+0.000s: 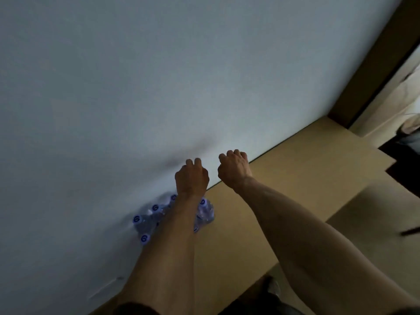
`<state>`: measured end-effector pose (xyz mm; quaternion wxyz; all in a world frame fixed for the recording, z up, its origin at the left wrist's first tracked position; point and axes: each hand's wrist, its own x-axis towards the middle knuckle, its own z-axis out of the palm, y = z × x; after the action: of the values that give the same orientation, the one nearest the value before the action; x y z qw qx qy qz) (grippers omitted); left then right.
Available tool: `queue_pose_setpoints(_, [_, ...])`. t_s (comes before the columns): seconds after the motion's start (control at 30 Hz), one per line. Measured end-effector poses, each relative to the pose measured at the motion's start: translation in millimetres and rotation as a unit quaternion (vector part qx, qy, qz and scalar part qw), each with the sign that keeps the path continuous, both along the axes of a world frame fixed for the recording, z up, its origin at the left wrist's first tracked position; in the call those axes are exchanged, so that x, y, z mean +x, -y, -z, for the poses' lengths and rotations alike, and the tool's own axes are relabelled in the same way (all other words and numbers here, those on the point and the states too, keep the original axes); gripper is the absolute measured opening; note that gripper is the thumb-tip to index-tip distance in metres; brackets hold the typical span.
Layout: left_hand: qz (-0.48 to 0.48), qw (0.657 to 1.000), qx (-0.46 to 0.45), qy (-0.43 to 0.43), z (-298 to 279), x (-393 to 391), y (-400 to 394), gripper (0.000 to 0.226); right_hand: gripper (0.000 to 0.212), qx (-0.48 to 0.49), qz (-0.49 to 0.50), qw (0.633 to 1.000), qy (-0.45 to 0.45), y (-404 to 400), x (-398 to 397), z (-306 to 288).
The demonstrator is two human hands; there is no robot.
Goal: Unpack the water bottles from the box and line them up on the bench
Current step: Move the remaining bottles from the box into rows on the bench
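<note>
A: Head view. What fills the upper left of the frame?

B: A pale grey-white wall [159,76]. Below it, running from the lower middle towards the right, lies a tan surface [295,169] that meets the wall along a slanted line.

A: And the hands?

B: Both sit just below centre, raised in front of the wall. The left hand [192,178] has its fingers curled under, and so does the right hand [234,168], just beside it; neither shows anything in its grip (the palms face away, mind).

A: The water bottles?

B: A cluster of clear water bottles [156,218] with white caps marked in blue stands at lower centre-left, against the wall, partly hidden behind the left forearm. They look blurred.
</note>
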<state>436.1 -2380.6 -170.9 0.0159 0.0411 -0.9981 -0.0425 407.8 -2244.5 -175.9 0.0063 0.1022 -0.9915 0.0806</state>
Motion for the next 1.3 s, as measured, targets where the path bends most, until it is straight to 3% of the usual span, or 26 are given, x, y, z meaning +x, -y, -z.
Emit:
queue_pose_setpoints(0.33, [0.199,0.979,0.029,0.006,-46.6,-22.4,-243.5,0.034,0.021,-0.050,0.230,0.972,-0.004,-245.8,36.5,-54.1])
queue_pose_setpoints(0.7, [0.334,0.940,0.066,0.013,-59.3,39.9,-566.7,0.044,0.021,-0.041,0.403,0.914,-0.018,-556.7,124.9,-82.1])
queue_pose_setpoints(0.97, [0.388,0.919,0.077,0.015,-56.2,48.4,-728.5,0.040,0.023,-0.044,0.468,0.883,0.002,-713.7,178.9,-80.6])
queue_pose_setpoints(1.3, [0.456,0.886,0.053,0.062,-22.3,-5.6,-944.4,0.039,0.038,-0.066,0.538,0.839,0.045,-890.6,128.1,-35.3])
